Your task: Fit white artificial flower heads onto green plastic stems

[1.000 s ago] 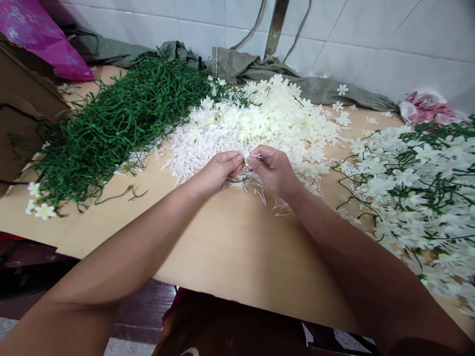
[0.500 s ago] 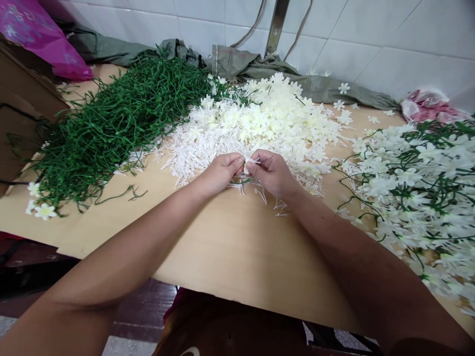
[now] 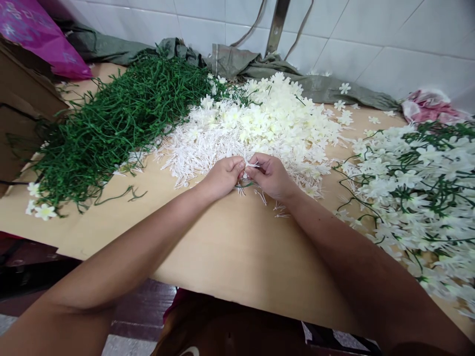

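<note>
My left hand (image 3: 225, 177) and my right hand (image 3: 271, 175) meet fingertip to fingertip over the near edge of a heap of white stamens (image 3: 202, 153). Between them is a small white artificial flower (image 3: 252, 164), mostly covered by the fingers. Both hands are closed in a pinch on it. A bit of green stem (image 3: 245, 185) shows just under the fingers. Right behind the hands lies a pile of loose cream-white petal heads (image 3: 274, 116). A few stray stamens (image 3: 281, 212) lie on the table below my right hand.
Green plastic stems (image 3: 126, 118) are heaped at left beside a cardboard box (image 3: 25, 104) and a pink bag (image 3: 55, 44). White flowers on green stems (image 3: 419, 193) pile up at right. Grey cloth (image 3: 334, 91) runs along the tiled wall. The brown table's (image 3: 222, 247) front edge is close to my body.
Both hands have sunk slightly toward me and drawn a little closer together. The white flower stays pinched between them, more covered by the fingers now.
</note>
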`<control>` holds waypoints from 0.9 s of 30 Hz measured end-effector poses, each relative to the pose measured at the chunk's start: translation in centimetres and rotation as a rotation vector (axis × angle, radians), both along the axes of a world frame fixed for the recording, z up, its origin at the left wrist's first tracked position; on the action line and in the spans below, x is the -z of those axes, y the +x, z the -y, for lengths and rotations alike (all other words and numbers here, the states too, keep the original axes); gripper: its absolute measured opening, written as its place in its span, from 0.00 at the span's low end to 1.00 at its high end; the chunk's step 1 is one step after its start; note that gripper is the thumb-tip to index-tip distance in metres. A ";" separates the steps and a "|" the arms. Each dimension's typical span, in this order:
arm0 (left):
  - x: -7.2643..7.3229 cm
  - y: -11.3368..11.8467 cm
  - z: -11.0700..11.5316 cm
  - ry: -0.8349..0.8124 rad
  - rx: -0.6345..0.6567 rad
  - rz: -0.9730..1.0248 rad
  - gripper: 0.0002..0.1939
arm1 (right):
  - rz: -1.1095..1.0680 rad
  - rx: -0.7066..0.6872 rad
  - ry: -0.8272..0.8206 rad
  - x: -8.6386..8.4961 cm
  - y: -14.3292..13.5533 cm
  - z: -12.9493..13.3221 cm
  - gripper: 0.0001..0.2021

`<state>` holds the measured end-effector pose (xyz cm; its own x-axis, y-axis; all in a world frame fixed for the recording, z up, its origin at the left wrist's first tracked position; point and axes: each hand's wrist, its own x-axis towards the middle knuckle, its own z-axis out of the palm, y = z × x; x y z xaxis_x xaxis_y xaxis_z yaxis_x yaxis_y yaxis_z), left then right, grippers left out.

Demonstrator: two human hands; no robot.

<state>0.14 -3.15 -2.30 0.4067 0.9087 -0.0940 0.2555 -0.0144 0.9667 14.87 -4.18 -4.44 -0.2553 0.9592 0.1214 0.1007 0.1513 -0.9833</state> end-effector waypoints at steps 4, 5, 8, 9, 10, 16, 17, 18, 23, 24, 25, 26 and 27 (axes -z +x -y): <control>0.0 0.1 -0.3 -0.026 -0.011 0.037 0.19 | -0.005 0.049 -0.009 0.0 -0.1 -0.2 0.17; 0.0 0.1 -0.4 -0.034 -0.010 0.068 0.19 | -0.026 0.052 -0.019 0.0 -0.1 -0.3 0.17; 0.1 0.2 -0.8 -0.038 0.013 0.161 0.19 | -0.136 0.022 -0.073 -0.2 0.1 -0.5 0.19; 0.2 0.1 -0.9 -0.037 0.024 0.186 0.19 | -0.171 0.002 -0.091 -0.2 0.2 -0.5 0.19; 0.2 0.1 -1.0 -0.038 0.037 0.207 0.20 | -0.202 -0.016 -0.101 -0.4 0.3 -0.5 0.20; 0.5 -0.2 -1.1 -0.039 0.066 0.265 0.19 | -0.302 -0.138 -0.170 -1.1 0.5 -0.2 0.19; 0.5 -0.2 -1.1 -0.038 0.070 0.279 0.19 | -0.303 -0.149 -0.182 -1.2 0.5 -0.2 0.19; 0.5 -0.2 -1.0 -0.039 0.075 0.293 0.19 | -0.301 -0.150 -0.184 -1.2 0.6 -0.2 0.19; 0.3 -0.4 -0.9 -0.077 0.087 0.322 0.20 | -0.262 -0.108 -0.166 -1.0 0.8 -0.3 0.17; 0.2 -0.4 -0.9 -0.085 0.085 0.322 0.20 | -0.262 -0.106 -0.166 -0.9 0.8 -0.4 0.17; 0.2 -0.4 -0.9 -0.094 0.083 0.319 0.20 | -0.264 -0.104 -0.163 -0.9 0.8 -0.4 0.17; 0.1 -0.4 -0.8 -0.102 0.081 0.314 0.20 | -0.263 -0.103 -0.155 -0.8 0.8 -0.4 0.18; 0.1 -0.4 -0.8 -0.110 0.079 0.309 0.20 | -0.257 -0.097 -0.141 -0.8 0.8 -0.4 0.18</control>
